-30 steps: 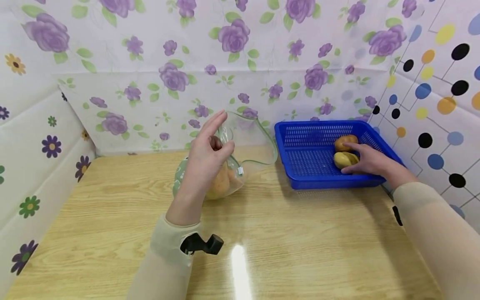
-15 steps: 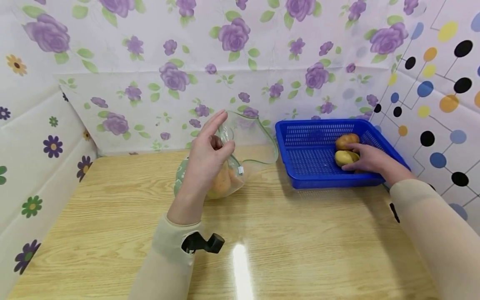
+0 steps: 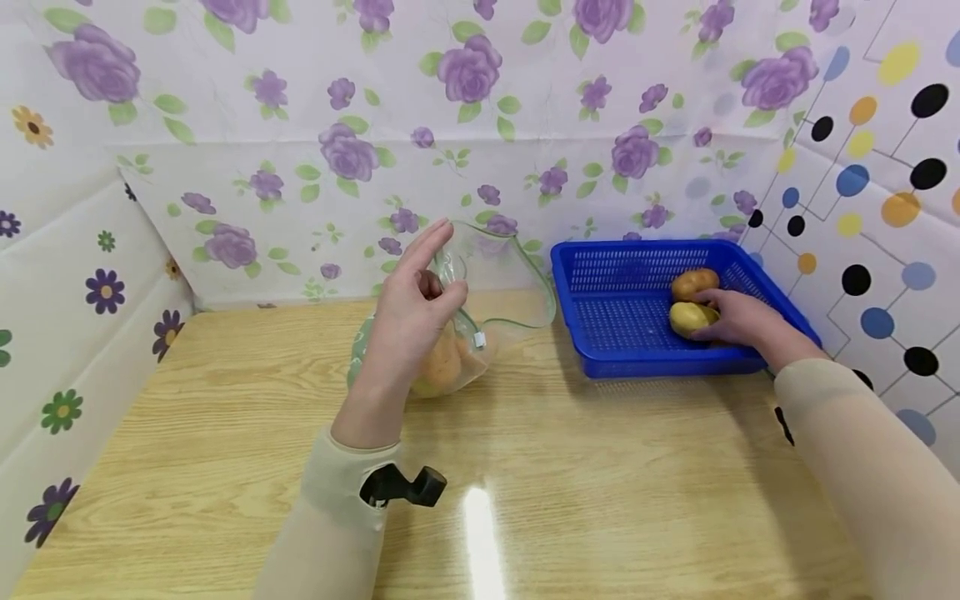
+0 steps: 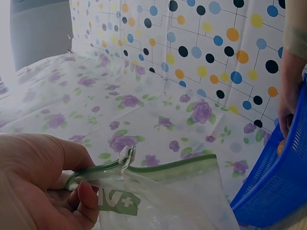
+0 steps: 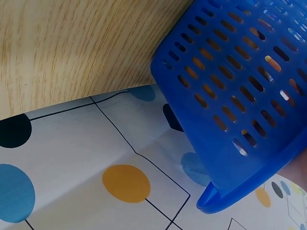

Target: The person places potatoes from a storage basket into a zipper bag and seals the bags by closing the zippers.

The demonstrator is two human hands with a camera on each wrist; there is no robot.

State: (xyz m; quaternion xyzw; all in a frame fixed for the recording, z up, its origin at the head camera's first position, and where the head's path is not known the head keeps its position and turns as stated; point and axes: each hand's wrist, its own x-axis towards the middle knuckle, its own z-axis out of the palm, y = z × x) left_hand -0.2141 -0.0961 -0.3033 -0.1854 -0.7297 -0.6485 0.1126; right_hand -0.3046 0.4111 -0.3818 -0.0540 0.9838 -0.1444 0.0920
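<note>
My left hand pinches the rim of a clear zip bag with a green seal. The bag's mouth gapes to the right, and a white slider sits on the seal in the left wrist view. Tan potatoes lie in the bottom of the bag, partly hidden by my wrist. At the right, my right hand reaches into a blue basket and grips a yellow potato. Behind that lies a browner potato, close to my fingers. The right wrist view shows mostly the basket's outer wall.
The wood-grain table extends in front of the bag and basket. A flowered sheet covers the back wall, and a dotted sheet stands close to the basket's right side.
My right hand has closed in on the yellow potato, its thumb drawing nearer, while staying inside the basket. The left hand and the bag have hardly moved.
</note>
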